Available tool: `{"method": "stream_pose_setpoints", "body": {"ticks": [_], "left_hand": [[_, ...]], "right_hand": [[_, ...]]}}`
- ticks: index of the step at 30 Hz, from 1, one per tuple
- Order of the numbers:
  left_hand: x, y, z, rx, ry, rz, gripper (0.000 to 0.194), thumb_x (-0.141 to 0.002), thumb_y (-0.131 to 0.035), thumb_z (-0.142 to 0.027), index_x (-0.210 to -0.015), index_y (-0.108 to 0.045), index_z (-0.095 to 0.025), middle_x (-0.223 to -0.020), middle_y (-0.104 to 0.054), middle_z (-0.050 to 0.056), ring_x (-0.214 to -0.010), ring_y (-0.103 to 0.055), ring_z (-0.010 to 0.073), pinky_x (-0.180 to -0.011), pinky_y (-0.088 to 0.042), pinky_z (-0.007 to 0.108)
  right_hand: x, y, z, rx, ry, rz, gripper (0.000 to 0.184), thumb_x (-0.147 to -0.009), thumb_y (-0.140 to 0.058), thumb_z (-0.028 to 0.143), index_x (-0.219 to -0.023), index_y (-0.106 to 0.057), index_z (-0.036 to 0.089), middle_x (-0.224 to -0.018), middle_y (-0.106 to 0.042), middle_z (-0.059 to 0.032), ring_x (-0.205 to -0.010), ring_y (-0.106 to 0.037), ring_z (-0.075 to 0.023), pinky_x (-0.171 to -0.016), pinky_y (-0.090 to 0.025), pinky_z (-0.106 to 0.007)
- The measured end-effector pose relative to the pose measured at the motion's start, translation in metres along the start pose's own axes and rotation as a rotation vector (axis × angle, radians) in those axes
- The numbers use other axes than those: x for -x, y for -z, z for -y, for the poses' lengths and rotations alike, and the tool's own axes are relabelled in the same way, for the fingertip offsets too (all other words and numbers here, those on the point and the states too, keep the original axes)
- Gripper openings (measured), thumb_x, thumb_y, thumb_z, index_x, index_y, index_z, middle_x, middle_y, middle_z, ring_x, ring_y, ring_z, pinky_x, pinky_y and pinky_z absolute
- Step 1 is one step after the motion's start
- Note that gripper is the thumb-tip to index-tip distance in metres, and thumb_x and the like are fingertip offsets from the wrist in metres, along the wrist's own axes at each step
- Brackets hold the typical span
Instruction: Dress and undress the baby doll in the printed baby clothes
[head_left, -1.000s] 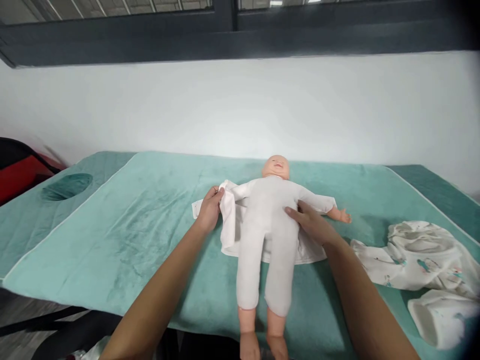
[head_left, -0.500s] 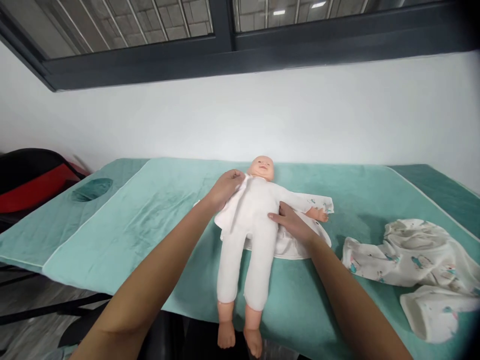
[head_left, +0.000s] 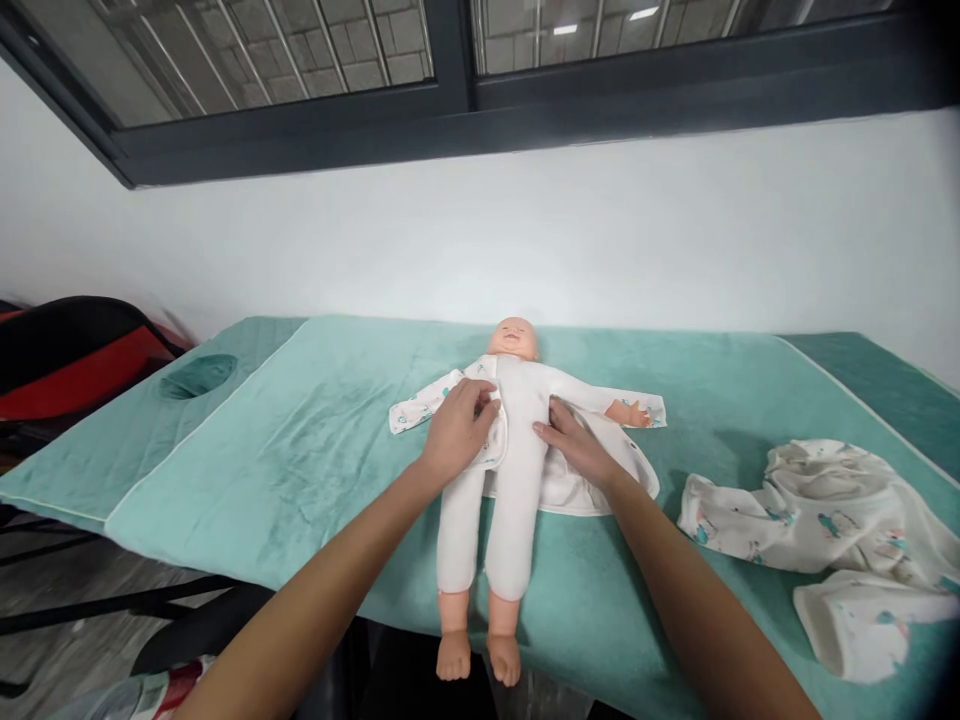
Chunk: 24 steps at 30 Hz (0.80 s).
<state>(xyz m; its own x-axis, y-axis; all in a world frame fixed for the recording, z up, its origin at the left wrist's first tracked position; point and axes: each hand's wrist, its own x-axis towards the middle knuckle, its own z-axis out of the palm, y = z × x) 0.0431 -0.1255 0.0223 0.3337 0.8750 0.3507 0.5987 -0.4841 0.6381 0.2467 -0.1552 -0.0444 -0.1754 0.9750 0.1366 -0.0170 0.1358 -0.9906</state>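
A baby doll [head_left: 517, 430] in a white bodysuit lies face up on a teal towel [head_left: 315, 450], head toward the wall, feet over the near edge. Under it is a spread white patterned garment [head_left: 600, 480] with sleeves out to both sides. My left hand [head_left: 459, 430] rests on the garment's left flap against the doll's side, fingers curled on the cloth. My right hand [head_left: 574, 442] lies flat on the right flap beside the doll's waist, fingers extended.
A crumpled white patterned garment [head_left: 832, 510] lies on the towel at the right. A dark round hole [head_left: 199, 375] sits in the table's left end. A black and red object [head_left: 67, 355] stands at far left. A white wall is behind the table.
My left hand came down from the doll's shoulder to its left side, and the left sleeve now lies spread flat. My right hand stayed at the doll's waist.
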Motion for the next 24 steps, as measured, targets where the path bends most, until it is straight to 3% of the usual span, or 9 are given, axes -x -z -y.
{"method": "stream_pose_setpoints", "body": {"ticks": [6, 9, 13, 18, 21, 24], "left_hand": [[0.019, -0.018, -0.009, -0.146, -0.087, 0.069, 0.024, -0.093, -0.054, -0.034, -0.113, -0.058, -0.022, -0.093, -0.061, 0.002, -0.081, -0.058, 0.0168, -0.073, -0.044, 0.031], [0.017, -0.018, -0.015, -0.186, -0.074, 0.070, 0.029, -0.090, -0.052, -0.021, -0.118, -0.055, -0.021, -0.090, -0.060, 0.001, -0.080, -0.057, 0.0171, -0.071, -0.043, 0.031], [0.017, -0.016, -0.013, -0.116, -0.013, 0.066, 0.034, -0.082, -0.048, -0.008, -0.114, -0.055, -0.019, -0.078, -0.053, -0.002, -0.074, -0.053, 0.0152, -0.069, -0.041, 0.029], [0.039, -0.014, -0.005, 0.010, -0.011, 0.104, 0.030, -0.080, -0.050, -0.007, -0.106, -0.056, -0.022, -0.074, -0.049, -0.005, -0.068, -0.050, 0.0125, -0.067, -0.042, 0.026], [0.037, -0.013, -0.010, -0.011, -0.101, 0.080, 0.021, -0.088, -0.049, -0.013, -0.105, -0.056, -0.022, -0.080, -0.054, -0.003, -0.073, -0.053, 0.0135, -0.071, -0.045, 0.027], [0.008, -0.022, -0.026, -0.215, -0.321, 0.038, 0.023, -0.091, -0.049, -0.017, -0.112, -0.056, -0.021, -0.102, -0.062, 0.005, -0.099, -0.057, 0.0205, -0.085, -0.044, 0.035]], "right_hand": [[-0.001, 0.001, 0.000, -0.005, 0.040, 0.107, 0.058, -0.092, -0.057, 0.045, -0.144, -0.041, 0.028, -0.139, -0.054, -0.0053, -0.131, -0.047, -0.0253, -0.106, -0.044, -0.041], [-0.001, 0.002, -0.002, -0.014, 0.041, 0.111, 0.063, -0.092, -0.057, 0.048, -0.148, -0.038, 0.029, -0.144, -0.051, -0.0036, -0.137, -0.042, -0.0254, -0.107, -0.044, -0.041], [-0.001, 0.003, -0.004, -0.042, 0.040, 0.104, 0.060, -0.093, -0.057, 0.048, -0.148, -0.040, 0.030, -0.146, -0.051, -0.0029, -0.134, -0.047, -0.0246, -0.109, -0.043, -0.041], [-0.003, 0.007, -0.013, 0.024, 0.088, 0.046, 0.057, -0.093, -0.056, 0.051, -0.145, -0.046, 0.031, -0.149, -0.049, -0.0023, -0.137, -0.045, -0.0251, -0.113, -0.039, -0.042], [-0.007, 0.011, -0.024, 0.115, 0.092, -0.042, 0.063, -0.092, -0.056, 0.053, -0.149, -0.042, 0.030, -0.156, -0.039, -0.0025, -0.144, -0.035, -0.0251, -0.119, -0.031, -0.044], [-0.008, 0.013, -0.030, 0.210, 0.103, -0.066, 0.063, -0.092, -0.056, 0.051, -0.149, -0.042, 0.028, -0.157, -0.039, -0.0050, -0.144, -0.035, -0.0257, -0.118, -0.031, -0.045]]}}
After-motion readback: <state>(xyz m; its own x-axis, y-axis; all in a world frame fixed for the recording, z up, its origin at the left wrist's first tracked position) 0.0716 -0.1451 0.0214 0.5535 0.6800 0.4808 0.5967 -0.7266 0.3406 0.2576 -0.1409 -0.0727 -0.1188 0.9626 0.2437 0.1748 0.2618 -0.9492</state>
